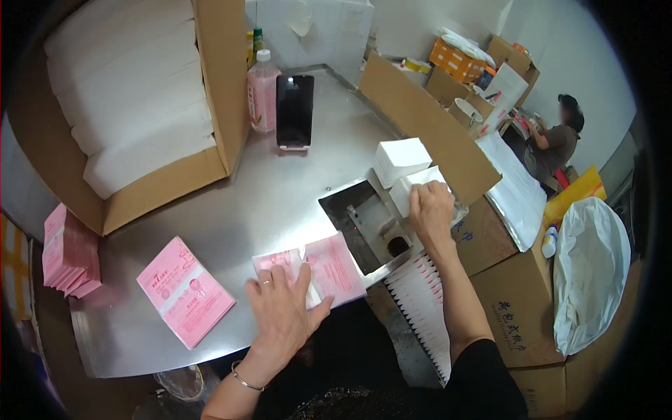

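My left hand (283,308) lies flat, fingers apart, on a pink and white paper packet (280,264) at the near edge of the steel table (280,196). A second pink packet (334,268) sits just to its right, overlapping it. My right hand (432,206) reaches out to a stack of white folded sheets (414,185) beside a dark recessed slot (364,224) in the table, fingers curled on the stack's front. Another white stack (400,159) stands behind it.
A pink packet stack (183,290) and a pile of pink packets (68,253) lie at left. A large cardboard box of white bundles (133,98), a pink bottle (263,91) and a propped phone (295,110) stand behind. Cartons and another person (553,143) are at right.
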`<act>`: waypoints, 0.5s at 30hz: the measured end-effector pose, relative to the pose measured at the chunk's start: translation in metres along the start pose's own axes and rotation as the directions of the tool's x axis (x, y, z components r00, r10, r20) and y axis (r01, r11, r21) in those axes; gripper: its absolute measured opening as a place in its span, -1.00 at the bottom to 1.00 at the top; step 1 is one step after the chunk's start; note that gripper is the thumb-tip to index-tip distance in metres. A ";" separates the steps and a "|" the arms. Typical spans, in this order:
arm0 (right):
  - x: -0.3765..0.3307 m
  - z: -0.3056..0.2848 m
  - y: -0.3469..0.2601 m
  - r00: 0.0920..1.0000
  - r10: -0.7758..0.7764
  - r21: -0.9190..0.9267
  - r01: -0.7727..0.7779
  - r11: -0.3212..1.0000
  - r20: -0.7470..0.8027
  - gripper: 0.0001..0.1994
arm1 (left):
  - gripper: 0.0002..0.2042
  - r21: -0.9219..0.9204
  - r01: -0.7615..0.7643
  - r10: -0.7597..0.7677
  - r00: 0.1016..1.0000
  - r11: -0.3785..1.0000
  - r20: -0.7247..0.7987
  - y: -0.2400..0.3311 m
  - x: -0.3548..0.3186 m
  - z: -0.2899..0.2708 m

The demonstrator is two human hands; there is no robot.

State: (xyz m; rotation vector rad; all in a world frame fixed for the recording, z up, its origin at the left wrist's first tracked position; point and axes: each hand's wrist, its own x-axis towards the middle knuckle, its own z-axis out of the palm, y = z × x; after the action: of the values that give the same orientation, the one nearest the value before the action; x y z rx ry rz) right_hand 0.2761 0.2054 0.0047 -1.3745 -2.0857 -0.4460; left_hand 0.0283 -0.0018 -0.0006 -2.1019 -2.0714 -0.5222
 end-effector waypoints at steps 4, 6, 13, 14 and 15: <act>0.006 0.001 0.008 0.998 0.020 0.103 -0.015 0.995 -0.052 -0.79 | -0.53 -0.071 -0.019 0.015 0.999 0.997 -0.048 -0.007 0.010 0.001; 0.002 -0.002 0.013 0.993 -0.013 0.057 0.020 0.998 -0.120 -0.75 | -0.55 -0.046 -0.027 0.026 1.000 0.999 -0.007 0.001 0.009 0.001; -0.089 -0.038 -0.126 0.798 -0.601 0.673 0.421 0.608 0.043 -0.68 | -0.46 -0.364 0.046 -0.024 0.998 0.930 0.065 -0.019 -0.003 0.001; -0.105 -0.054 -0.135 0.678 -0.734 0.581 0.612 0.536 -0.038 -0.71 | -0.35 -0.324 0.025 -0.006 0.998 0.946 0.058 -0.023 0.000 -0.008; -0.107 -0.049 -0.140 0.711 -0.700 0.590 0.595 0.546 -0.070 -0.67 | -0.35 -0.321 0.026 -0.007 0.998 0.947 0.062 -0.021 0.000 -0.010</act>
State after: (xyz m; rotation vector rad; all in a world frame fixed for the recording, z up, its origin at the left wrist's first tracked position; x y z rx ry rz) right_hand 0.1938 0.0441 -0.0207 -0.2333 -2.5521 0.0646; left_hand 0.0062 -0.0038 0.0057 -2.2986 -2.1623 -0.8623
